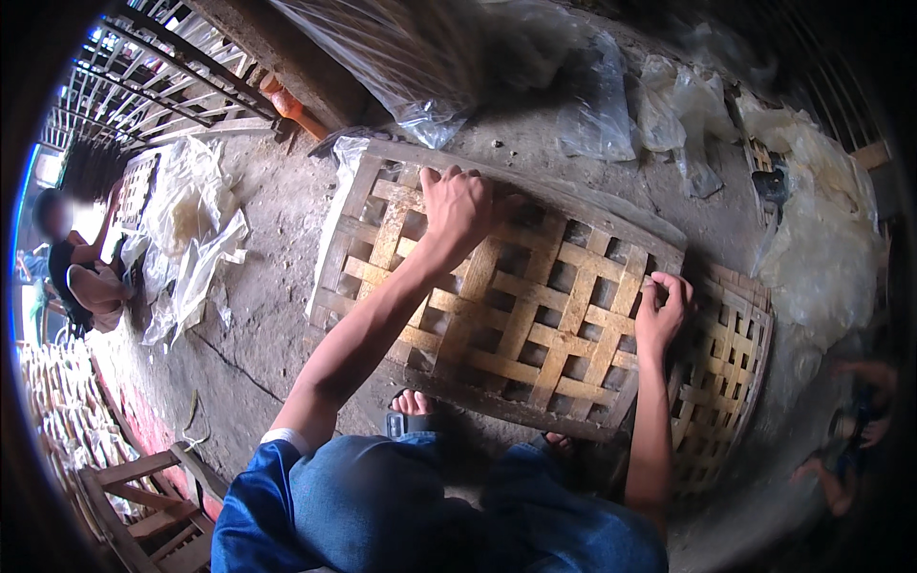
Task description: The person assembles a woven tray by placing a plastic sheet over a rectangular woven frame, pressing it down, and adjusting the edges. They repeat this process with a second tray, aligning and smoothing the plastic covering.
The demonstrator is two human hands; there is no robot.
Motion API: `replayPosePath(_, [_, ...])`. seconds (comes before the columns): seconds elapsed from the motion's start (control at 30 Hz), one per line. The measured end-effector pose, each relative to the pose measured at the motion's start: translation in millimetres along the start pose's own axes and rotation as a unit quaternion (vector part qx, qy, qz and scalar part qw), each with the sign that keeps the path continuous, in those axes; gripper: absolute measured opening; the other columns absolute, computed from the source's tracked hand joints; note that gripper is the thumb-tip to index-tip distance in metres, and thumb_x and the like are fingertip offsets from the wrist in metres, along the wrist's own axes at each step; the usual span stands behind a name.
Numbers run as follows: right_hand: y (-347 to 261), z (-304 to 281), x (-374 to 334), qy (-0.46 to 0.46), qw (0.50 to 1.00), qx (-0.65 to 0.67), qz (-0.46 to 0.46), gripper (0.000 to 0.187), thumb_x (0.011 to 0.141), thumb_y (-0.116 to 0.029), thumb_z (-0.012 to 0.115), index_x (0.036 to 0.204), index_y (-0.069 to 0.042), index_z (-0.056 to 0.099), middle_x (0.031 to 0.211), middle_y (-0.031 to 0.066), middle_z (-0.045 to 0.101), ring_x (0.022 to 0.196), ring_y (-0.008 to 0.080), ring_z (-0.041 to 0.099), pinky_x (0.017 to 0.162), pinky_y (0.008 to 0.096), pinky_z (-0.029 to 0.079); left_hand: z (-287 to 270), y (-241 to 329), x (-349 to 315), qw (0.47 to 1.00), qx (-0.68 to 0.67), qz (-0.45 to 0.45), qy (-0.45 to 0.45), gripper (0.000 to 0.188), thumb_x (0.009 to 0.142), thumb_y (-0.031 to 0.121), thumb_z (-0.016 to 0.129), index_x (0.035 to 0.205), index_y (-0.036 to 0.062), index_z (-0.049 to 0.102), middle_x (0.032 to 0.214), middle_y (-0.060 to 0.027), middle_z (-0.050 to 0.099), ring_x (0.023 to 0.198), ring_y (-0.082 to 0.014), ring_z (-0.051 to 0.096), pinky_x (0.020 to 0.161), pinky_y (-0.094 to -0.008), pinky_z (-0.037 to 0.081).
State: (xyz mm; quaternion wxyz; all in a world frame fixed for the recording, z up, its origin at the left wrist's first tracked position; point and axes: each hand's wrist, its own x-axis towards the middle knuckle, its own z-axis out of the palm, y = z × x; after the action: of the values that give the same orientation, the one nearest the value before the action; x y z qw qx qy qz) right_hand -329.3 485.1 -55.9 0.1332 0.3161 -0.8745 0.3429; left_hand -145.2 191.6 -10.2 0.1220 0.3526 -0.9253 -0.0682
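A framed panel of woven bamboo strips (pixel 521 310) lies tilted across the floor in front of my feet, its open lattice showing dark gaps. My left hand (pixel 458 210) is closed, knuckles up, over the panel's far side left of the middle; its fingertips are hidden, so what they hold cannot be made out. At the panel's right edge my right hand (pixel 664 310) has its fingers curled and pinched on the frame. A second woven panel (pixel 721 372) lies at the right, partly under the first one and behind my right forearm.
Crumpled clear plastic sheets (pixel 802 229) lie along the far right, with more plastic (pixel 186 215) at the left. A wooden frame (pixel 153 497) stands at lower left. One person (pixel 91 267) crouches at far left; another person (pixel 850 430) is at the right rim.
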Motion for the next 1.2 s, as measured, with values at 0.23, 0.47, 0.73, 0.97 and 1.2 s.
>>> replayPosePath(0.23, [-4.5, -0.3, -1.1, -0.009, 1.000, 0.018, 0.020, 0.010, 0.090, -0.014, 0.073, 0.098, -0.010, 0.068, 0.109, 0.0078, 0.064, 0.102, 0.0287, 0.062, 0.093, 0.0406, 0.044, 7.6, -7.8, -3.0, 0.998, -0.060, -0.009, 0.017, 0.045, 0.090, 0.051, 0.070, 0.073, 0.0088, 0.075, 0.067, -0.0115, 0.068, 0.066, -0.0304, 0.065, 0.084, -0.0486, 0.038])
replayPosePath(0.47, [-0.5, -0.1, -1.4, -0.028, 0.996, 0.041, 0.068, 0.012, 0.089, -0.015, 0.073, 0.099, -0.014, 0.068, 0.111, 0.0055, 0.065, 0.109, 0.0287, 0.060, 0.099, 0.0427, 0.040, 4.5, -14.2, 0.4, 0.997, -0.065, -0.016, -0.027, 0.029, 0.091, 0.046, 0.069, 0.093, 0.0204, 0.082, 0.077, -0.0077, 0.075, 0.074, -0.0283, 0.071, 0.087, -0.0470, 0.043])
replayPosePath(0.73, [2.3, -2.5, -0.8, -0.023, 0.997, 0.035, 0.061, 0.012, 0.088, -0.015, 0.073, 0.099, -0.014, 0.068, 0.110, 0.0059, 0.066, 0.109, 0.0298, 0.061, 0.099, 0.0434, 0.040, 1.4, -15.2, -0.4, 0.991, -0.109, 0.024, 0.072, 0.028, 0.087, 0.037, 0.073, 0.078, 0.0114, 0.078, 0.068, -0.0126, 0.070, 0.067, -0.0334, 0.067, 0.084, -0.0454, 0.044])
replayPosePath(0.97, [-4.3, -3.9, -0.8, -0.026, 0.998, 0.011, 0.047, 0.011, 0.089, -0.018, 0.072, 0.100, -0.017, 0.069, 0.112, 0.0052, 0.067, 0.108, 0.0301, 0.061, 0.098, 0.0432, 0.042, 7.0, -17.8, 0.6, 0.991, -0.130, 0.015, 0.041, 0.025, 0.086, 0.036, 0.074, 0.083, 0.0117, 0.079, 0.072, -0.0110, 0.071, 0.070, -0.0321, 0.069, 0.087, -0.0434, 0.045])
replayPosePath(1.2, [-6.7, -7.9, 0.6, -0.017, 1.000, -0.022, 0.008, 0.010, 0.092, -0.013, 0.072, 0.099, -0.007, 0.068, 0.109, 0.0099, 0.063, 0.103, 0.0283, 0.063, 0.089, 0.0381, 0.049, 0.5, -18.1, -1.3, 0.984, -0.156, 0.050, 0.071, 0.017, 0.082, 0.023, 0.080, 0.085, 0.0064, 0.077, 0.080, -0.0138, 0.073, 0.070, -0.0299, 0.072, 0.062, -0.0397, 0.057])
